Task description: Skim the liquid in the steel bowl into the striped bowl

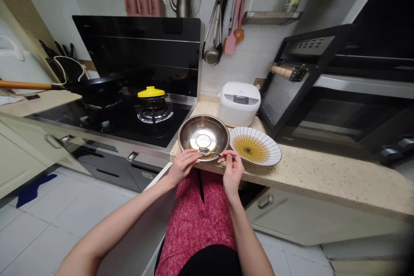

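Note:
A stainless steel bowl [186, 131] stands at the counter's front edge. My left hand [184, 164] is at its near-left rim, fingers closed over the edge. In my right hand [233, 168] a metal spoon [213, 153] is pinched by its handle, with its head over the bowl's near side. Inside the bowl the bottom shines; whether liquid lies there I cannot tell. Right of the bowl, close to my right hand, is a white plate with dark radiating lines [274, 151] and a yellow-brown middle, perhaps liquid.
Behind the plate stands a white rice cooker [239, 105], with a dark oven [339, 108] to its right. On the stove [129, 131] at left are a small pot with a yellow lid [151, 92] and a wok [100, 88], its wooden handle pointing left. Utensils [230, 41] hang on the wall.

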Motion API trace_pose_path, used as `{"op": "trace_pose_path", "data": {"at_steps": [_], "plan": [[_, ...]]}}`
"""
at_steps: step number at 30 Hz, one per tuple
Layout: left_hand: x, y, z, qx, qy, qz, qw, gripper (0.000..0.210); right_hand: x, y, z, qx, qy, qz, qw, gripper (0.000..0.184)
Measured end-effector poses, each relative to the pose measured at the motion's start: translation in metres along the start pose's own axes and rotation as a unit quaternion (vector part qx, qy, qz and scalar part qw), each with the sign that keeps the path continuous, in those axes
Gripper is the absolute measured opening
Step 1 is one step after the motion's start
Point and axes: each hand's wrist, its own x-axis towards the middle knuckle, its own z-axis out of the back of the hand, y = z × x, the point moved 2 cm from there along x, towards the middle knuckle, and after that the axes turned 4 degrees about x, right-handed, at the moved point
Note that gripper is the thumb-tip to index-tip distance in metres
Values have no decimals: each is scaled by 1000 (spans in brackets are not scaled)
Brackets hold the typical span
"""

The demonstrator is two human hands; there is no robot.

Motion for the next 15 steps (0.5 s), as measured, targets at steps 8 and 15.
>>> {"op": "trace_pose_path", "data": {"at_steps": [8,15], "plan": [[0,-1,1,0,-3,1,1000,32,0,-6,-2,6,2,-13,1000,26],[1,0,2,2,-2,0,1000,33,0,-12,-1,18,-9,-18,1000,29]]}}
